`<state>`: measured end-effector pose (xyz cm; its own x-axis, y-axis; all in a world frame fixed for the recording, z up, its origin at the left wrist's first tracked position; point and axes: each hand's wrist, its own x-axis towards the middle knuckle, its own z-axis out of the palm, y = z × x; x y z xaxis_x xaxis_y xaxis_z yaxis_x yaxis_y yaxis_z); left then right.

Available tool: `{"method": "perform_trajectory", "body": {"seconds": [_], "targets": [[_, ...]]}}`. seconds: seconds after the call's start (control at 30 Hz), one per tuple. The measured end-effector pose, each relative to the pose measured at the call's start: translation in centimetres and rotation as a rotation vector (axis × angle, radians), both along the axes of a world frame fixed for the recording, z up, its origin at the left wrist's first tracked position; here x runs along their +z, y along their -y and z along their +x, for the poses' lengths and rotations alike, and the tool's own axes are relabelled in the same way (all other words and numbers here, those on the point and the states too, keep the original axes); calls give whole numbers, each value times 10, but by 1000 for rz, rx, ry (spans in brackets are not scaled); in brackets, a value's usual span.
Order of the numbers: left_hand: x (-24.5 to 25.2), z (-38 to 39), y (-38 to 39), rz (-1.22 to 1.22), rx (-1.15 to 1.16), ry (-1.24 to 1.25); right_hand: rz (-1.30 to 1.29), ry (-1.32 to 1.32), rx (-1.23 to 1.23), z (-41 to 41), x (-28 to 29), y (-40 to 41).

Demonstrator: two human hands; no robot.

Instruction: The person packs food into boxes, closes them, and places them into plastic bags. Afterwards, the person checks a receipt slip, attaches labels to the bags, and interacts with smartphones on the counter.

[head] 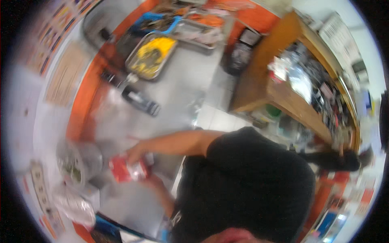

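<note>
My right hand point(136, 153) grips the upper side of a red-and-white packet point(120, 168) over the metal worktop point(179, 82). My left hand point(153, 181) holds the same packet from below, its fingers partly hidden behind it. Motion blur hides the packet's details. Just beyond the packet stands a clear plastic tub point(91, 159) with something green inside. A dark elongated device point(141, 100) lies on the worktop, to the right of my hands.
Farther right are a metal tray of yellow food point(155, 54), a metal tray with pale contents point(197, 35) and a blue crate point(174, 25). A plastic bag point(74, 206) lies to the left. Behind me, a wooden counter point(255, 76) holds clutter.
</note>
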<state>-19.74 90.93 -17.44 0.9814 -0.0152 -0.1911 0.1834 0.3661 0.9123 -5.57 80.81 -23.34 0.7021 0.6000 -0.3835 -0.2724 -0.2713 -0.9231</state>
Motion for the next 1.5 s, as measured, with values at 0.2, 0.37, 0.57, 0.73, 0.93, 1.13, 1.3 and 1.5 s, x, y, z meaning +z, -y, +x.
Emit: {"method": "perform_trajectory", "body": {"seconds": [0.2, 0.37, 0.57, 0.73, 0.93, 1.13, 1.3, 1.5], "targets": [[23, -46, -4, 76, -37, -108, 63, -18, -261, -99, 80, 59], [54, -69, 50, 114, -335, -167, 267, 402, -654, -175, 50, 115], [66, -124, 173, 178, -900, -179, 675, 26, -955, -360, 95, 244], [38, -204, 283, 303, -1296, 182, 767, 78, -1418, -519, 82, 311], [57, -301, 377, 505, -1808, 304, 775, 368, -2036, -676, 74, 363], [30, -347, 441, 577, -1931, 332, 681, 525, -2500, -762, 35, 439], [40, -377, 501, 627, -2067, 439, 870, 624, -2813, -798, -6, 533], [-4, -394, 604, 547, -2107, 445, 935, 376, -2809, -814, -35, 611]]}}
